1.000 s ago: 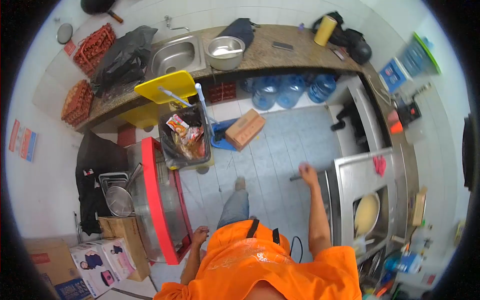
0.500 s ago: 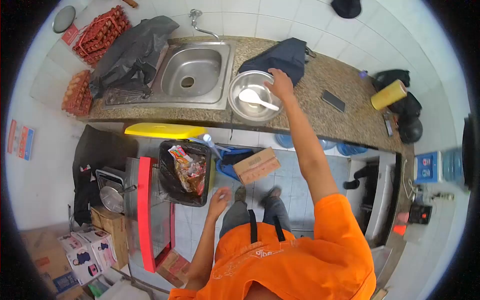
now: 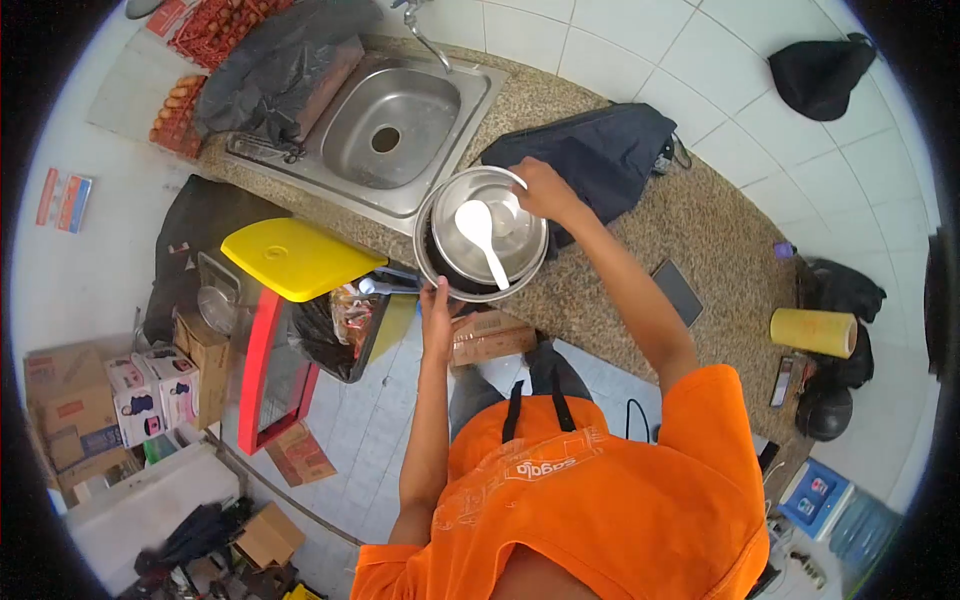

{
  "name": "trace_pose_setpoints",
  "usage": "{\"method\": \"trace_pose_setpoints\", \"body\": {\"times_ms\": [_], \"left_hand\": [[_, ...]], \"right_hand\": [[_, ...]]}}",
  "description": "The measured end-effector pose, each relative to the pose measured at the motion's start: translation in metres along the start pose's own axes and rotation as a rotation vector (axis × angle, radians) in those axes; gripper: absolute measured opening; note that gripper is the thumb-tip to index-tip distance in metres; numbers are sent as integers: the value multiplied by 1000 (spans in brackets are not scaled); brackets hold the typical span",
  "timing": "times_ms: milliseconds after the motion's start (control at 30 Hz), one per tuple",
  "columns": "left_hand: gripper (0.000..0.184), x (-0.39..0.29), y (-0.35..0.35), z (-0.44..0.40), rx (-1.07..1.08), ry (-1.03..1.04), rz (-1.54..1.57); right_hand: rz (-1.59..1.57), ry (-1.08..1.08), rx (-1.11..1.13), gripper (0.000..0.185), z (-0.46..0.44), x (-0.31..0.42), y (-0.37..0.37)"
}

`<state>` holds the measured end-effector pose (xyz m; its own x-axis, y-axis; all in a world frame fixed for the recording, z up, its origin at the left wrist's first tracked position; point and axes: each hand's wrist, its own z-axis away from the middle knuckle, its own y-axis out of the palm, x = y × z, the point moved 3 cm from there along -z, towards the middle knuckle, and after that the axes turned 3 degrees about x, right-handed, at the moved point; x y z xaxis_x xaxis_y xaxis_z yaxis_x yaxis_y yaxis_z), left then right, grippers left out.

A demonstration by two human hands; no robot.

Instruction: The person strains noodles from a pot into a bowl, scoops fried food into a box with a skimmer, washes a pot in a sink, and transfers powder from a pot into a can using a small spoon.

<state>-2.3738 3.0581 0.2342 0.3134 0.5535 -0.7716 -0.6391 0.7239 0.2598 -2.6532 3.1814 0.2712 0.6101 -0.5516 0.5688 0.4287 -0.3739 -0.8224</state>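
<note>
A smaller metal bowl (image 3: 512, 253) is raised and shifted to the right over a larger metal bowl (image 3: 424, 258) at the front edge of the counter. A white plastic spoon (image 3: 479, 232) lies inside the smaller one, its handle toward me. My right hand (image 3: 546, 192) is closed on the far right rim of the smaller bowl. At the near left rim of the larger bowl, my left hand (image 3: 437, 315) is closed on the edge, thumb upward; its other fingers are partly hidden underneath.
A steel sink (image 3: 385, 180) is left of the bowls. Behind them lies a dark cloth bag (image 3: 590, 160). A phone (image 3: 678, 291) and a yellow roll (image 3: 813, 333) are on the counter at right. Below stands a trash bin with a yellow lid (image 3: 300, 258), beside a cardboard box (image 3: 492, 338).
My left hand has risen from beside the bin to the bowl's rim. The smaller bowl has lifted apart from the larger one, and the spoon has turned. The view has shifted and rotated.
</note>
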Motion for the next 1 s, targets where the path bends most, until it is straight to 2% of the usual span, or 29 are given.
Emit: {"method": "trace_pose_setpoints", "body": {"times_ms": [67,100,200,233,333,400,467,500,533,567,633,700,767,900,933,967,1000], "left_hand": [[63,3,6,-9,-47,-24,-17],[62,2,8,-13,-45,-52,5],[62,-1,14,-22,4,-64,-65],[60,1,14,-26,50,-118,-46],[56,7,8,-45,200,-268,24],[44,4,11,-47,190,-252,68],[37,-6,11,-44,138,-214,106],[31,-19,13,-38,134,-164,102],[31,-25,8,-40,132,-144,101],[31,-31,4,-44,132,-126,99],[32,-40,-3,-61,209,-137,132],[33,-56,-8,-78,144,-73,190],[34,-76,-7,-100,102,-33,243],[38,-118,3,-159,53,-23,344],[39,-121,6,-179,15,-19,356],[40,-123,10,-198,-21,-15,365],[41,-127,14,-214,-54,-9,373]], "right_hand": [[30,159,47,32,4,11,-21],[103,171,-28,32,2,6,-21],[26,177,-50,30,-5,-11,-30],[-46,171,-33,32,-3,-12,-39],[-45,-33,-134,29,13,-38,-55],[-339,251,-170,31,62,-30,-85],[-298,328,-309,34,120,-28,-110],[-74,323,-405,34,153,-57,-107],[-55,459,-379,36,186,-76,-106],[-101,557,-373,35,214,-66,-108],[-57,674,-494,36,266,-64,-89],[-46,870,-515,34,310,-77,-58],[-409,1054,-419,33,348,-117,-15],[-417,961,-484,33,385,-194,48],[-412,955,-507,34,374,-187,48],[-354,1033,-380,36,369,-186,36],[-290,1099,-241,37,347,-151,9]]}}
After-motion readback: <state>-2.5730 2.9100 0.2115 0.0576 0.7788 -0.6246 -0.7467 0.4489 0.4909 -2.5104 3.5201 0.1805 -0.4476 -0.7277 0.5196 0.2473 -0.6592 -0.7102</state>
